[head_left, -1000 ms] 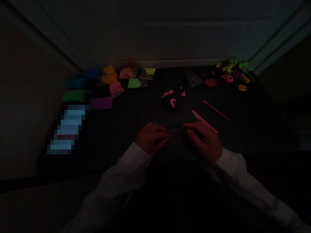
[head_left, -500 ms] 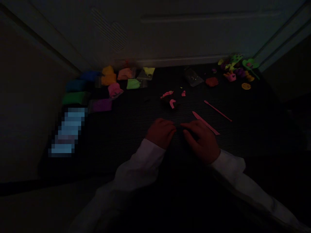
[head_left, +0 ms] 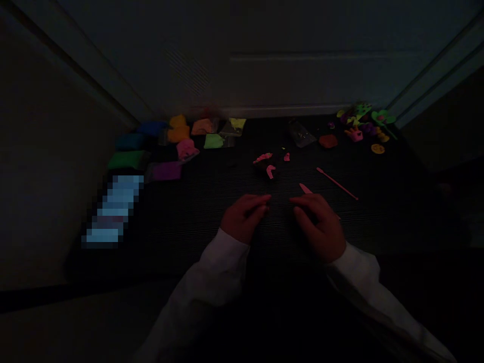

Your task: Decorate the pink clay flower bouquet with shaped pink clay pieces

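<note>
The scene is very dim. My left hand point(head_left: 245, 217) hovers over the dark table, fingertips and thumb brought close together. Whatever they may pinch is too dark to make out. Across a gap, my right hand point(head_left: 320, 227) has its thumb and fingers apart, with nothing visible between them. Under its fingers lies a pink clay knife point(head_left: 305, 188), partly covered. Beyond it rests a thin pink modelling stick point(head_left: 336, 183). In front of both hands sits a dark clay figure point(head_left: 260, 166) with pink pieces on it. A small pink clay scrap point(head_left: 287, 157) lies beside the figure.
Bags of coloured clay, such as a purple one point(head_left: 167, 171) and a green one point(head_left: 128, 160), line the left and back. A blurred bright screen point(head_left: 115, 209) lies at left. A clear bag point(head_left: 301, 135), a red clay lump point(head_left: 327, 141) and clay flowers point(head_left: 383, 118) stand back right.
My hands have moved apart, widening the gap between them. The right hand now covers more of the pink knife. The view has tilted up slightly, so the table things appear lower.
</note>
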Action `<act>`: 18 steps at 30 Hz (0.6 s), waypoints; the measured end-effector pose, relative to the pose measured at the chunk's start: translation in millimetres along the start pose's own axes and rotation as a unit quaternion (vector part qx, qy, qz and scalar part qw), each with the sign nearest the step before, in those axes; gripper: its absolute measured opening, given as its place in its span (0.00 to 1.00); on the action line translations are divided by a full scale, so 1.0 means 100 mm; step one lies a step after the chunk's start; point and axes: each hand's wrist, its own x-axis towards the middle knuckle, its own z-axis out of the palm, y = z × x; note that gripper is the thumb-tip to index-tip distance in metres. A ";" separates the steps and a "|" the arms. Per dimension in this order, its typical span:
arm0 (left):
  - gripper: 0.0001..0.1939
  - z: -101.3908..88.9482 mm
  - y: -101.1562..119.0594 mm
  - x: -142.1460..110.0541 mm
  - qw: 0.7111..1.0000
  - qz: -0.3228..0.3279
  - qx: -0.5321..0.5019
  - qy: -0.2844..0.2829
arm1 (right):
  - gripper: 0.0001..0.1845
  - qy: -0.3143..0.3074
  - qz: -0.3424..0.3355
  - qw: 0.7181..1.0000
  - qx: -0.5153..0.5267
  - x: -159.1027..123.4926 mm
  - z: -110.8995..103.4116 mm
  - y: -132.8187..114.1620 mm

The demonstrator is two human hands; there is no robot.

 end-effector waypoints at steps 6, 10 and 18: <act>0.10 0.00 -0.04 0.00 0.916 -0.211 -0.341 0.012 | 0.12 -0.003 0.004 1.000 0.001 0.00 0.02 0.01; 0.09 -0.01 0.04 0.02 0.838 -0.267 -0.473 0.053 | 0.12 -0.006 0.012 1.000 -0.002 0.00 0.02 0.01; 0.06 -0.04 0.04 0.04 0.800 -0.292 -0.521 0.054 | 0.11 -0.002 -0.004 1.000 -0.001 0.01 0.03 0.02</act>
